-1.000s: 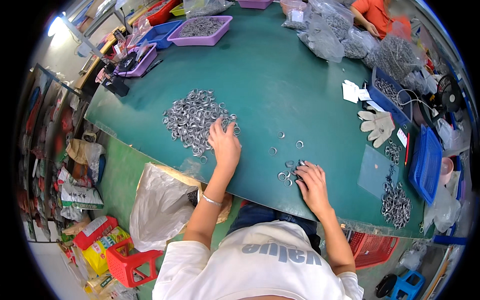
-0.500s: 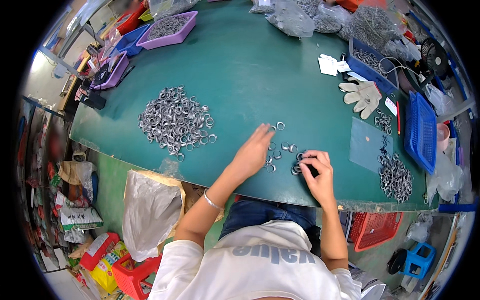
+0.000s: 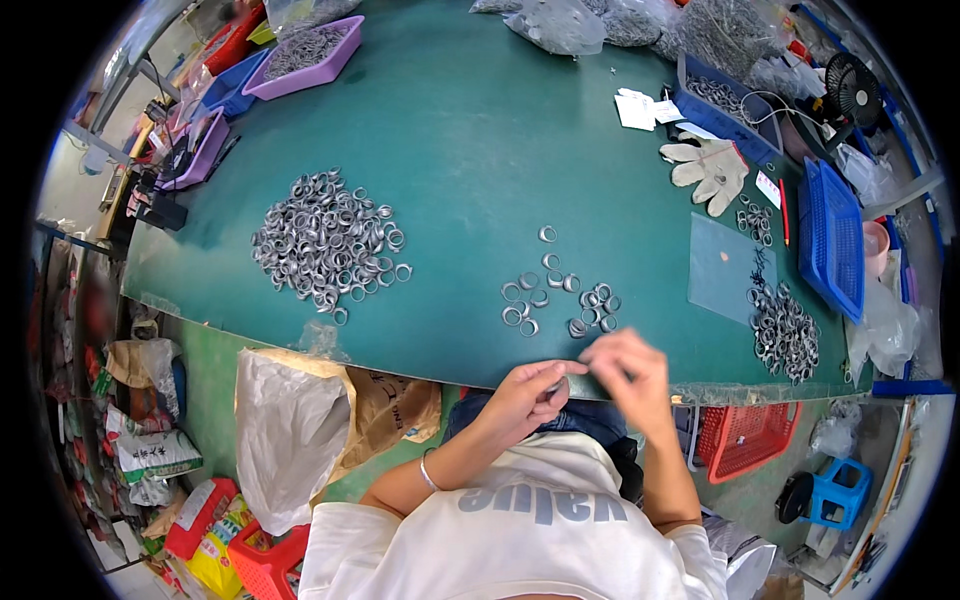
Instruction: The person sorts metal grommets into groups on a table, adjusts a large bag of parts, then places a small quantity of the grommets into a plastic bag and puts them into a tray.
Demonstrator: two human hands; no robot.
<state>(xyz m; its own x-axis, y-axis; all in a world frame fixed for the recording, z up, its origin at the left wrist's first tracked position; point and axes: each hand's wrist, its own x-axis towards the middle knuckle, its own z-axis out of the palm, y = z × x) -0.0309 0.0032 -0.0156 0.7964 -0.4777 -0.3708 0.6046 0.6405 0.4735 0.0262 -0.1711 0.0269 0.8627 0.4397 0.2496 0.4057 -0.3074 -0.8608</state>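
Hands meet at the near edge of the green surface (image 3: 480,130), right at the person's lap. Left hand (image 3: 528,392) has its grip pinched nearly closed, thumb + fingertips drawn together; smth small and metallic seems to sit between them, prob. one ring, but too small to be sure. Right hand (image 3: 625,370) is blurred, fingers curled toward the left fingertips; can't tell how far its grip is open or whether it has hold of anything.

Key relation: small cluster of loose rings (image 3: 560,295) lies straight ahead of both hands, farther in on the surface, near but not touching either. Cluster spreads roughly left-to-right, so its long axis runs across the person's reach, not along it. Right hand sits below the cluster's right end, left hand below its left-middle; about equal, right maybe a touch nearer.

Big ring pile (image 3: 325,240) is well apart, up and to the left, on the left hand's side only. Another ring heap (image 3: 785,330) lies far right near the surface edge, by a clear plastic sheet (image 3: 730,265) and blue basket (image 3: 835,235). White work gloves (image 3: 710,170) lie beyond that. Open sack (image 3: 300,430) sits below the surface edge, left of the person.
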